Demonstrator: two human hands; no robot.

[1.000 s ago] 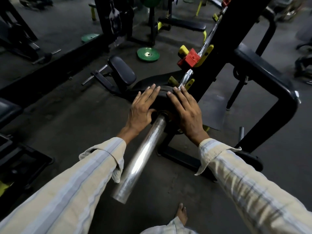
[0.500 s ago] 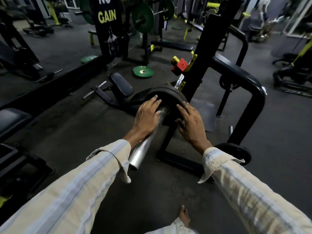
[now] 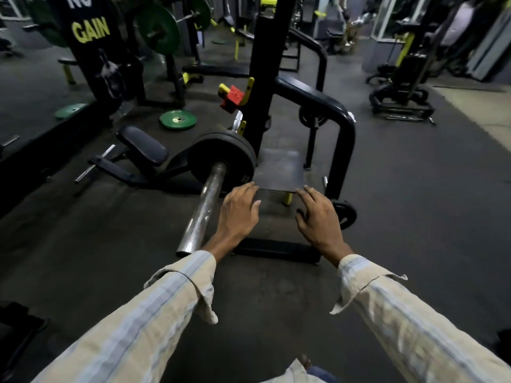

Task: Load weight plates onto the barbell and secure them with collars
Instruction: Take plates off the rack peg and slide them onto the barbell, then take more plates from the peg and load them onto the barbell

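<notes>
Barbell (image 3: 203, 210) sleeve points toward the camera, carrying black plates (image 3: 221, 161) pushed against the rack upright (image 3: 266, 78); their count is unclear from here, and any lettering on the face is unreadable. Two green plates (image 3: 178, 119) lie on the floor far left. A far-left banner (image 3: 88, 31) reads "GAIN". Both hands, left (image 3: 239, 214) and right (image 3: 318, 219), hover open and empty, fingers spread, palms down, right of the sleeve.

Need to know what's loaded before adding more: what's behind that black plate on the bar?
Behind the black plate, a short stretch of the bar shows, running to the black rack post. The plate's disc covers whatever sits directly against its back.
</notes>
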